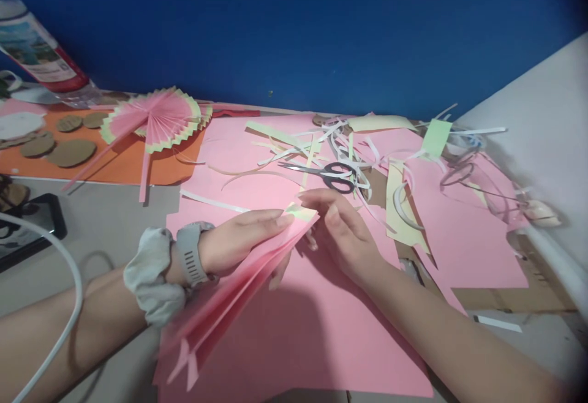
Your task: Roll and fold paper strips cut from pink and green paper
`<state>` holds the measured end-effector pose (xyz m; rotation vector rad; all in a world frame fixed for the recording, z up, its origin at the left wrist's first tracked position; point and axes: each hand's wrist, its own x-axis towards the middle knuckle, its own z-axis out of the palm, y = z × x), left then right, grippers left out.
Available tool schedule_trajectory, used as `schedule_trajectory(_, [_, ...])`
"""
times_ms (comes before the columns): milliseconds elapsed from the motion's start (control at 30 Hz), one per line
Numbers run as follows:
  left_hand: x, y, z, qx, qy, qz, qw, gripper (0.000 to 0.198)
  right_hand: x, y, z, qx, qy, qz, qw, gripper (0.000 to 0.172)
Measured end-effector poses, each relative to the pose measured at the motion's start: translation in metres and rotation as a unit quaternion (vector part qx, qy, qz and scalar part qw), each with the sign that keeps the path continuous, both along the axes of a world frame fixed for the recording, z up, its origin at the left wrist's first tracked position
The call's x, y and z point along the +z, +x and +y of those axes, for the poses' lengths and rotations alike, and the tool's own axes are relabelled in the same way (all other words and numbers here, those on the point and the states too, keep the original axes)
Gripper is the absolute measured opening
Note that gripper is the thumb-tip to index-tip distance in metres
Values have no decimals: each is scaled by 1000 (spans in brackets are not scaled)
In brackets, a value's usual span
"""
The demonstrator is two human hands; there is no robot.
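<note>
My left hand [239,244], with a grey watch and a scrunchie at the wrist, grips a pleated stack of pink paper [229,299] that has a pale yellow-green edge at its top. The stack slants from lower left up to the middle. My right hand [342,228] pinches the upper end of the same folded stack with its fingertips. Both hands hover over a large pink sheet [321,329] lying on the table. Black-handled scissors [328,173] lie just beyond my right hand.
Two finished pink pleated fans [156,118] with yellow rims rest on an orange sheet [114,167] with brown card discs [68,152]. Paper strips and offcuts [404,195] litter the right. A phone [27,225] and white cable [68,268] lie at left. A blue wall stands behind.
</note>
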<state>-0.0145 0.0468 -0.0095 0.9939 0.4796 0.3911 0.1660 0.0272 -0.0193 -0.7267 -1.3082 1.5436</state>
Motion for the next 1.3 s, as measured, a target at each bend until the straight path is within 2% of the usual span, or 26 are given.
schedule_trajectory(67, [0, -1, 1, -19, 1, -12, 1000, 53, 0, 0, -1, 22, 11, -3, 1000, 27])
schedule_trajectory(133, [2, -1, 1, -28, -5, -22, 999, 54, 2, 1, -2, 28, 33, -20, 999, 22])
schedule_trajectory(300, [5, 0, 1, -26, -27, -11, 999, 41, 2, 2, 1, -17, 68, -50, 996, 9])
schedule_trajectory(367, [6, 1, 2, -42, -11, 2, 999, 42, 1, 3, 3, -29, 57, -52, 997, 12])
schedule_trajectory(433, [5, 2, 1, -43, -8, 1, 999, 40, 2, 3, 4, -9, 27, -49, 998, 15])
schedule_trajectory(533, [1, 4, -1, -16, -24, -14, 999, 29, 5, 1, 5, 33, -38, -43, 998, 17])
schedule_trajectory(600, [-1, 5, -3, -7, 7, -1, 1000, 31, 8, 0, 5, 32, -65, -51, 996, 20])
schedule_trajectory(700, [-1, 6, -5, -5, 71, 29, 997, 42, 9, -2, 6, 11, -71, -76, 994, 21])
schedule_trajectory(800, [2, 7, -7, 16, 80, 35, 996, 40, 8, -1, 5, 6, -69, -95, 993, 19])
schedule_trajectory(867, [4, 7, -7, 26, 93, 45, 994, 46, 7, -1, 4, 4, -69, -114, 991, 19])
schedule_trajectory(933, [5, 8, -7, 11, 115, 66, 991, 50, 6, -1, 3, -4, -69, -150, 986, 20])
schedule_trajectory(1033, [4, 10, -5, -35, 146, 91, 985, 45, 6, -1, 2, -33, -49, -209, 976, 21])
schedule_trajectory(1133, [3, 9, -2, -57, 138, 79, 986, 43, 6, -3, 1, -52, -48, -191, 979, 14])
schedule_trajectory(1300, [1, 5, -1, -67, 155, 37, 985, 40, 10, -4, 2, -17, -76, -180, 981, 16])
